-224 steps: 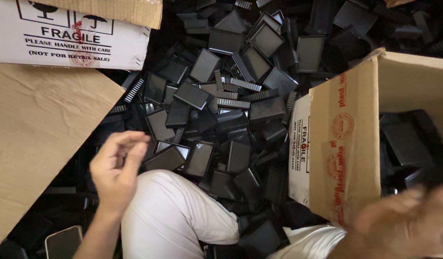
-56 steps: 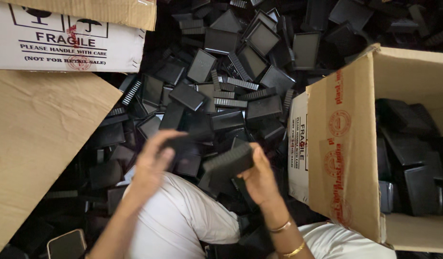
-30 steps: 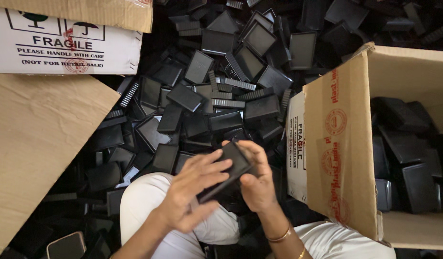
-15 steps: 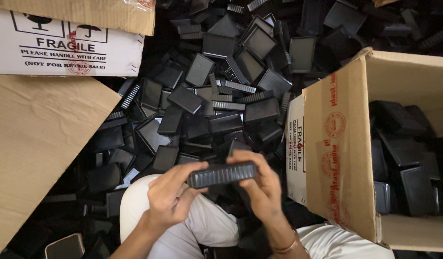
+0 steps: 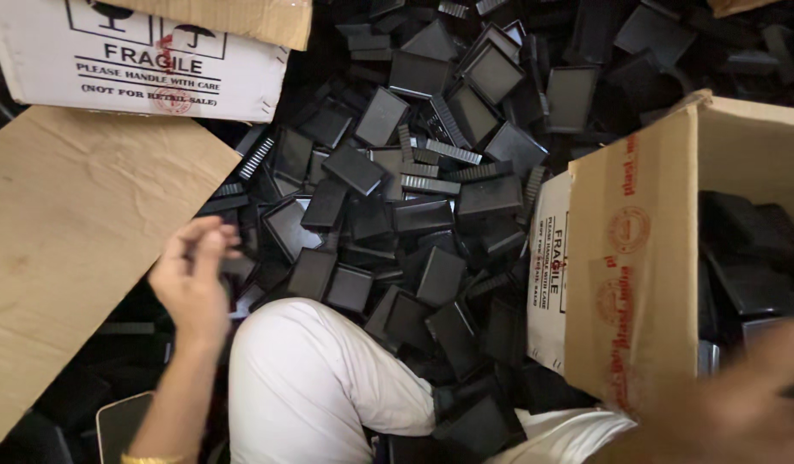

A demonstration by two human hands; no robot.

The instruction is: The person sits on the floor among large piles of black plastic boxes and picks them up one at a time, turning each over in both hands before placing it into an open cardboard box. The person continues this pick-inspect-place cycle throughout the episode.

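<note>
The black ribbed casing that both hands gripped half a second ago is gone from them. The left hand has swung out over the left fringe of the heap of black plastic casings, fingers loosely curled and holding nothing, its fingertips just above the nearest casings. The right hand has moved to the open brown carton on the right of the heap and is a blur at its near wall; I cannot tell whether its fingers are open or gripping. Black casings lie inside that carton. The carton's wall facing the heap carries round red stamps, and a white panel with black print sits on its side. Beyond the heap's upper left stands a white box with black lettering, symbols and a small red seal. A flat brown cardboard sheet lies left of the heap.
</note>
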